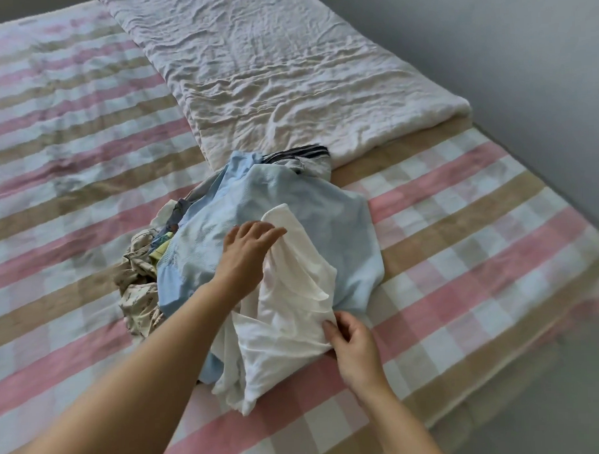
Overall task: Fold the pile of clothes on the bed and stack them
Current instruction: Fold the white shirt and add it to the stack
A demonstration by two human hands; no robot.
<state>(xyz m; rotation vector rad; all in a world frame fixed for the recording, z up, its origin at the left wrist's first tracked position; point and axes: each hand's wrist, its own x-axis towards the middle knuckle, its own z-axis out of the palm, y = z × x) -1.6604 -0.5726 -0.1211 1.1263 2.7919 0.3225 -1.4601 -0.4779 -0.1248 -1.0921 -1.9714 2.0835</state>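
Right hand (351, 344): fingers curled in, pinching the near right edge of the white garment (288, 322), so it's got a proper hold on the fabric.
Left hand (249, 252): fingers pretty much straight and a bit spread, laid flat on the top end of the white garment, not grabbing anything.
White garment: crumpled, draped over the near side of the pile, with its lower end spilling onto the bed cover (461, 221).
Blue garment (290, 200): light blue, right under the white one, the biggest thing in the heap.
Rest of the pile: beige printed garment (137, 293) poking out on the left, dark striped garment (299, 153) peeking out at the far end.
Pile spot: around the middle of the bed, closer to its near edge.
Quilt (269, 68): white, wrinkly, folded, along the bed's far right side, its near end touching the pile.
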